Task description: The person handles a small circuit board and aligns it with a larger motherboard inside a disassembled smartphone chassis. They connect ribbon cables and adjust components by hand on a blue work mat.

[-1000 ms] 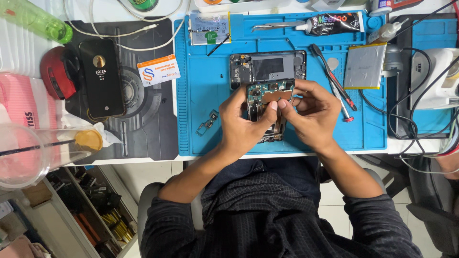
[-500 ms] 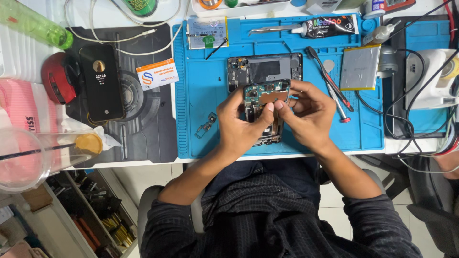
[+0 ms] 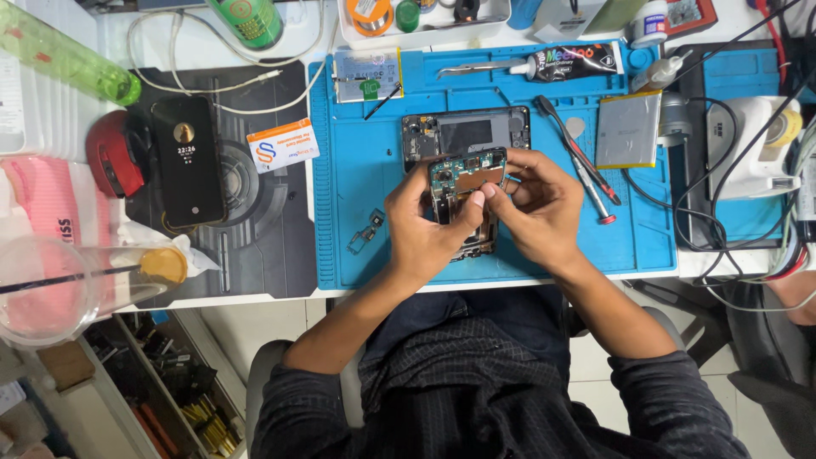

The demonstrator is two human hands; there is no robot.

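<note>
both hands on the opened phone, over the blue mat

your left hand [image 3: 429, 225] and right hand [image 3: 544, 208] meet over the middle of the blue mat [image 3: 357, 170] on the counter [image 3: 255, 255]; between them you hold an opened phone body [image 3: 466, 183] with its green circuit board showing; its long axis runs from far to near, the far end tipped up toward the camera, the near end hidden behind your left palm; your left fingers [image 3: 476, 204] are curled around its left edge with the thumb pressed across the board; your right fingers are closed on its right edge and far corner, so both hands are grasping it, neither one loose; the right fingertips sit nearer the far end, the left thumb nearer the middle.

just beyond the phone body, flat on the mat, lies a dark back frame [image 3: 463, 132], its long side running left to right; to the right of your right hand lie two slim screwdrivers [image 3: 578, 157] side by side, slanting from far left to near right, close to your knuckles but not touching; further right sits a silver battery pack [image 3: 627, 129]; a glue tube [image 3: 569, 61] and tweezers [image 3: 476, 68] lie along the far edge of the mat; a small loose part [image 3: 365, 231] rests on the mat left of your left wrist; off the mat, well to the left, a black phone [image 3: 187, 161] lies on a dark pad.
</note>
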